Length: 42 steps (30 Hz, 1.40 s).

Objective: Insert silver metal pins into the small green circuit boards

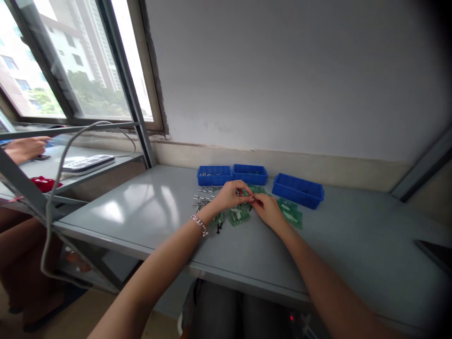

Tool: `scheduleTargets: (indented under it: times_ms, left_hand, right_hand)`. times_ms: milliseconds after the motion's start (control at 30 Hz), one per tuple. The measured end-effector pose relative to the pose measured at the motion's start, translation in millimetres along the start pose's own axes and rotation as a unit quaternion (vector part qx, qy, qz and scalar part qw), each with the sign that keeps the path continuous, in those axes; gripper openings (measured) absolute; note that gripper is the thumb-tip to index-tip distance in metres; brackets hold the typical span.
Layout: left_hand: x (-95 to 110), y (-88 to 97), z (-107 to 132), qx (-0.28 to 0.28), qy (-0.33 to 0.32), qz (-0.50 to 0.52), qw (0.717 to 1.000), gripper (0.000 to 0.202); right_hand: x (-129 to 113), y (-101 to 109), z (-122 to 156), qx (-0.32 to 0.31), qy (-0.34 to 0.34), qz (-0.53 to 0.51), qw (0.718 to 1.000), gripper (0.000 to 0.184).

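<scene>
Head cam: left hand (231, 195) & right hand (269, 210) fingertips pinched together over green boards (239, 216); held item too small to ID.

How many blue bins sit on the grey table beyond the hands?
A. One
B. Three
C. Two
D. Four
B: three blue bins line the back of the grey table: one at left, one in the middle, one at right.

Grey table (353, 235) under a plain wall (282, 70) — daylit window (70, 61) left.
</scene>
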<state>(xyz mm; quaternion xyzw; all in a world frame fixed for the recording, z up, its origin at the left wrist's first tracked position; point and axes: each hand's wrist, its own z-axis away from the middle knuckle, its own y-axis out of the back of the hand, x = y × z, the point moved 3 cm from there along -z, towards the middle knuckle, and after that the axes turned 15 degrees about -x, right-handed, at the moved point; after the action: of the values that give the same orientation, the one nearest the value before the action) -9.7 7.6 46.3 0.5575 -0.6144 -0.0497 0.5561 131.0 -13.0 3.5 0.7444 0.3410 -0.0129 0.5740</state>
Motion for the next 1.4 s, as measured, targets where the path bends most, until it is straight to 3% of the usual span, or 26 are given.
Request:
scheduleTargets:
  times_ms: [333,467,633,767,900,1000,1167,1400]
  left_hand:
    - [-2,1.6,-1,0.022,0.019,-0.004,1.000,0.017]
    - [-3,8.2,-1,0.054,0.035,-0.007,0.998,0.018]
    - [-18,34.4,3,0.194,0.051,0.010,0.980,0.016]
    - [-47,65.7,17,0.360,0.088,0.075,0.926,0.020]
    - [-75,90.4,36,0.457,0.100,0.097,0.879,0.026]
    - [-93,98.9,49,0.507,0.117,0.110,0.847,0.029]
    - [-111,98.0,56,0.517,0.133,0.133,0.835,0.032]
    - [-113,94.4,56,0.500,0.153,0.135,0.841,0.032]
  right_hand:
    - [-2,1,1,0.004,-0.008,-0.030,1.000,0.023]
    - [-4,3,1,0.009,-0.020,-0.043,0.999,0.026]
    - [-5,4,2,0.006,-0.024,-0.057,0.998,0.024]
    - [-4,3,2,-0.002,-0.026,-0.063,0.998,0.025]
    - [-3,2,2,-0.008,-0.028,-0.067,0.997,0.025]
    - [-4,2,2,-0.007,-0.031,-0.067,0.997,0.024]
    - [-5,3,2,-0.011,-0.040,-0.068,0.997,0.024]
    - [-6,4,3,-0.020,-0.039,-0.074,0.996,0.024]
